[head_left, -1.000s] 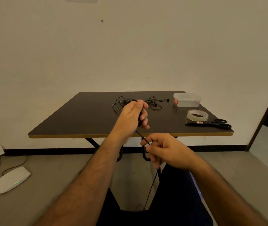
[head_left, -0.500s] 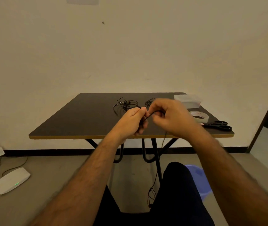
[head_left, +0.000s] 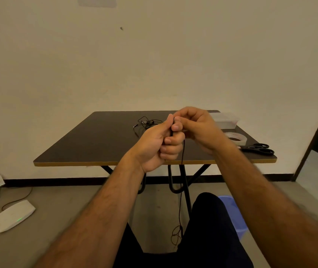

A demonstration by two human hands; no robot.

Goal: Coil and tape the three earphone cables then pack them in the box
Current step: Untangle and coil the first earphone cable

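My left hand (head_left: 159, 143) is curled in a fist around a black earphone cable (head_left: 182, 155), held above the table's near edge. My right hand (head_left: 196, 125) pinches the same cable at the top of the left fist. The cable's free end hangs down past the table edge to a small tangle near the floor. A second tangled earphone cable (head_left: 146, 122) lies on the dark table (head_left: 96, 144) behind my hands. The clear plastic box (head_left: 225, 120) sits at the far right, partly hidden by my right hand. Any third cable is hidden.
A roll of clear tape (head_left: 237, 138) and black scissors (head_left: 258, 148) lie at the table's right side. Under the table stands a blue bin (head_left: 233, 215). A white device (head_left: 13, 215) with a green light lies on the floor at left.
My right hand rose from below the table edge up to the left fist, drawing the cable with it. The hanging length of cable got shorter.
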